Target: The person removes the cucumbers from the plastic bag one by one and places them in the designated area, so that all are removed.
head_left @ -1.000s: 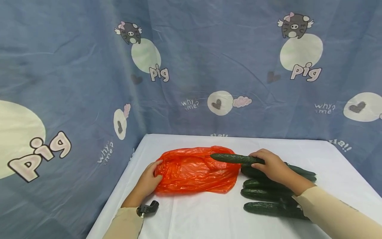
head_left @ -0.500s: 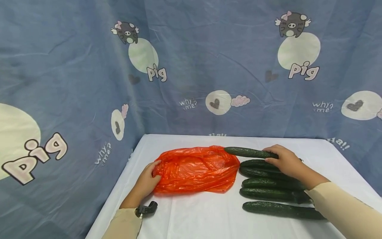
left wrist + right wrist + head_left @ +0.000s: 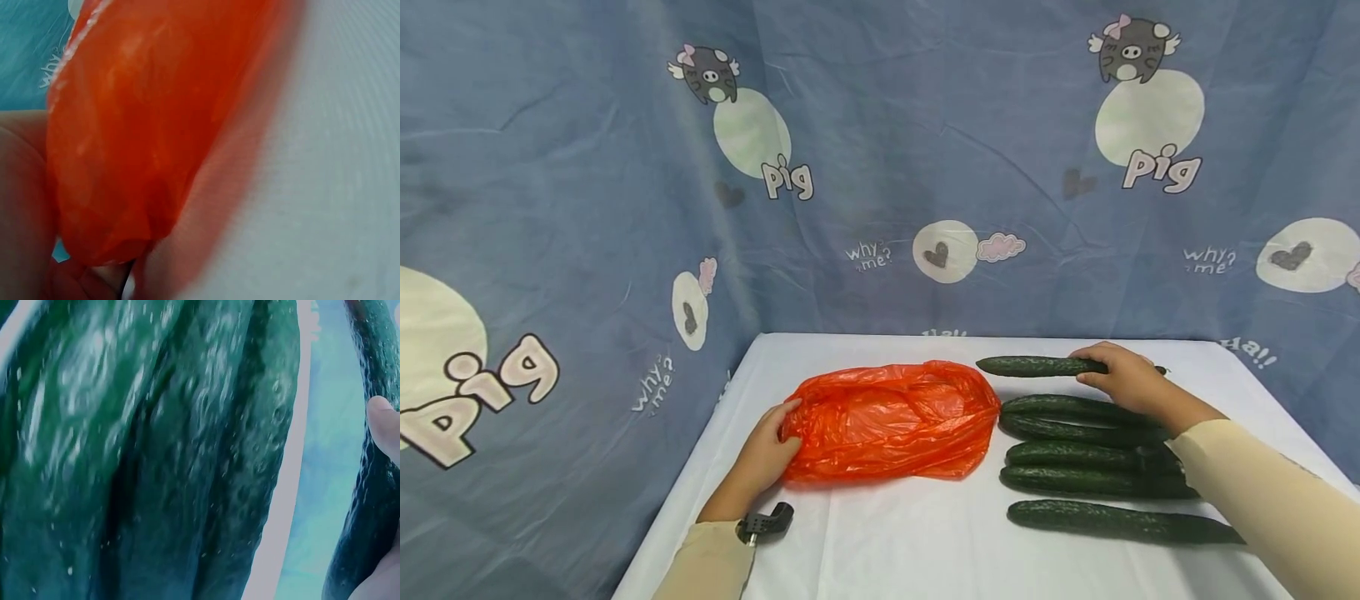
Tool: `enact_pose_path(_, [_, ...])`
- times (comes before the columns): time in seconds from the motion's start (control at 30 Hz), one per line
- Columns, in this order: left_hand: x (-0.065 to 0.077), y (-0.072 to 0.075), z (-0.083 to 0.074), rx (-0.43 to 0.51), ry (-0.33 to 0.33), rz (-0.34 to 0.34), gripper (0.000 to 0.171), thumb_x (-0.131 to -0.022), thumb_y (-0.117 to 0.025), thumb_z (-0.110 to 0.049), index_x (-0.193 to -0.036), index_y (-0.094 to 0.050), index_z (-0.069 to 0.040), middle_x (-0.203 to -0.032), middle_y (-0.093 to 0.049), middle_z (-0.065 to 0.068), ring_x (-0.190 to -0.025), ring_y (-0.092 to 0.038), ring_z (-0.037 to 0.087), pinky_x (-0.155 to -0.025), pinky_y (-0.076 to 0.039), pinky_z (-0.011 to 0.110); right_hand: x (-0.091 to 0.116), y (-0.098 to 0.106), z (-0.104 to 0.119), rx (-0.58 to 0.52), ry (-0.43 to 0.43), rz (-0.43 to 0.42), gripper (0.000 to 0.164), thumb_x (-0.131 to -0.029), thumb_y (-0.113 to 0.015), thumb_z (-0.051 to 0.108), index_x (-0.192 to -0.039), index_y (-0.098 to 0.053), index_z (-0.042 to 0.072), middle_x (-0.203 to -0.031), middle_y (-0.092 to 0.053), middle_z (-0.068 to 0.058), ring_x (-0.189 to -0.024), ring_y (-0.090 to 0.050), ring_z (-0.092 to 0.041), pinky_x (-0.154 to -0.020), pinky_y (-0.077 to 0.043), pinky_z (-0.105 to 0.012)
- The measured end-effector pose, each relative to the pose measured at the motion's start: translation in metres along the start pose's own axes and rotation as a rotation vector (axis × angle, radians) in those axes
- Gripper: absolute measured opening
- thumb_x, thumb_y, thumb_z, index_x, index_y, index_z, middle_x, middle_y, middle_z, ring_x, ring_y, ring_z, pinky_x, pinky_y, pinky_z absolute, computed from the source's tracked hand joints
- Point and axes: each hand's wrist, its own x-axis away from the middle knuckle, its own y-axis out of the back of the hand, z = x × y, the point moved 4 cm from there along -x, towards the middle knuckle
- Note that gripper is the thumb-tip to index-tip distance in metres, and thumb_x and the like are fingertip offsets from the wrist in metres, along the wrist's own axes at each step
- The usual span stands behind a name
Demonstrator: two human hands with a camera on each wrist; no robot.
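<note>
A thin red plastic bag (image 3: 887,421) lies crumpled on the white table, its wide side facing me. My left hand (image 3: 763,450) holds its left end, with the bag film between thumb and fingers. In the left wrist view the bag (image 3: 144,125) fills the middle. My right hand (image 3: 1123,379) grips a long dark green cucumber (image 3: 1030,366) around its middle, level and pointing left, behind the other cucumbers (image 3: 1075,479). The right wrist view shows the thumb (image 3: 384,425) along the held cucumber (image 3: 356,531).
Several cucumbers lie side by side right of the bag, one of them (image 3: 1112,521) set apart nearest me. The right sleeve covers some of their ends. A blue printed cloth (image 3: 850,167) hangs behind and left of the white table (image 3: 917,542).
My right hand has moved right and back with the cucumber, away from the bag to beyond the row. The left hand has stayed on the bag, and the view has shifted slightly.
</note>
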Motion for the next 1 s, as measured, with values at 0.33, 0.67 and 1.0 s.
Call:
enact_pose_path(0.33, [0.001,0.000,0.001,0.010,-0.002,-0.010,0.067,-0.094,-0.056,-0.004,-0.159,-0.043,-0.009,-0.161,-0.040,0.021,-0.152,-0.035,0.043,-0.123,-0.028,0.063,-0.005,-0.009,-0.026,-0.024,-0.023,0.054,0.047,-0.102,-0.066,0.021,-0.143,-0.059,0.000,-0.144,-0.055,-0.031,-0.131,-0.052,-0.053,-0.101,-0.046,-0.068])
enact_pose_path(0.67, [0.001,0.000,0.003,-0.006,0.007,-0.011,0.067,-0.093,-0.057,-0.005,-0.158,-0.044,-0.009,-0.161,-0.041,0.021,-0.152,-0.035,0.043,-0.124,-0.028,0.063,-0.006,-0.024,-0.038,0.031,-0.026,0.081,0.046,-0.098,-0.071,0.022,-0.137,-0.065,-0.002,-0.140,-0.059,-0.033,-0.131,-0.051,-0.056,-0.104,-0.043,-0.070])
enact_pose_path(1.0, [-0.001,0.000,0.004,-0.005,-0.004,-0.013,0.067,-0.093,-0.057,-0.003,-0.158,-0.044,-0.009,-0.160,-0.041,0.021,-0.151,-0.036,0.043,-0.123,-0.030,0.063,-0.004,-0.028,-0.040,0.004,-0.041,0.127,0.047,-0.099,-0.069,0.023,-0.139,-0.063,-0.003,-0.140,-0.060,-0.033,-0.132,-0.051,-0.058,-0.104,-0.044,-0.070])
